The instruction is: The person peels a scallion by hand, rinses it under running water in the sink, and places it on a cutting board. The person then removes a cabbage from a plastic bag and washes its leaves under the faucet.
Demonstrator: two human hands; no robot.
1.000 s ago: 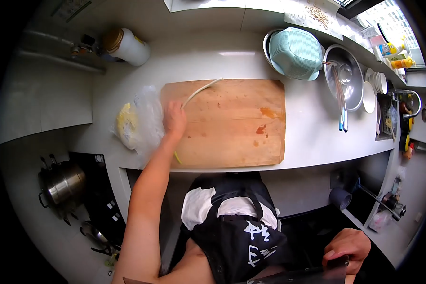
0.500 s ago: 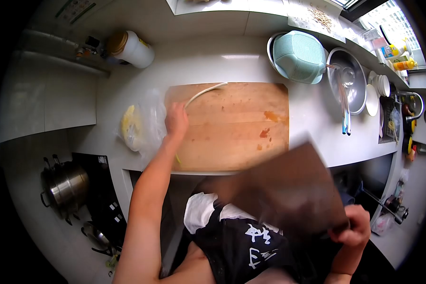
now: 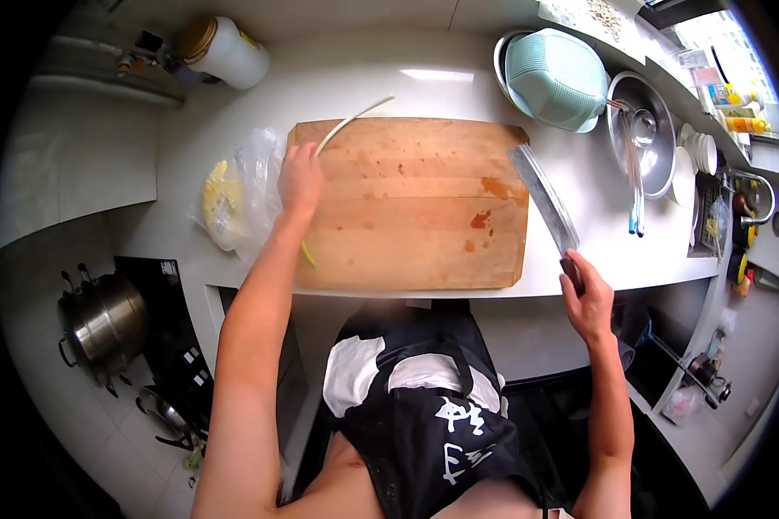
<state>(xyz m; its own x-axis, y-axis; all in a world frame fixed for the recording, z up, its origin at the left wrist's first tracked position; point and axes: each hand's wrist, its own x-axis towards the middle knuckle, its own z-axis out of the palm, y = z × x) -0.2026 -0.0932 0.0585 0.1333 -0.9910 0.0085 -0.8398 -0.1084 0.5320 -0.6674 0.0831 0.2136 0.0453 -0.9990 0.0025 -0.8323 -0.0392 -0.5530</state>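
My left hand [image 3: 301, 180] is closed around a long thin scallion [image 3: 352, 123] at the left edge of the wooden cutting board [image 3: 415, 233]. Its pale end curves up past the board's far edge, and a yellow-green end shows below my wrist. My right hand [image 3: 589, 297] grips a cleaver [image 3: 545, 197] by its dark handle. The blade stands nearly edge-on to me, just over the board's right edge, with its tip pointing away. Wet reddish-orange stains mark the right side of the board.
A clear plastic bag [image 3: 260, 177] with something yellow lies left of the board. At the back right are a light-green basket [image 3: 556, 80] and a steel bowl [image 3: 645, 160] with long-handled utensils. A white jar [image 3: 238, 60] stands at the back left.
The cleaver has swung from in front of my body, where its broad face showed, out to the board's right edge. My right hand moved forward with it. My left hand keeps the scallion.
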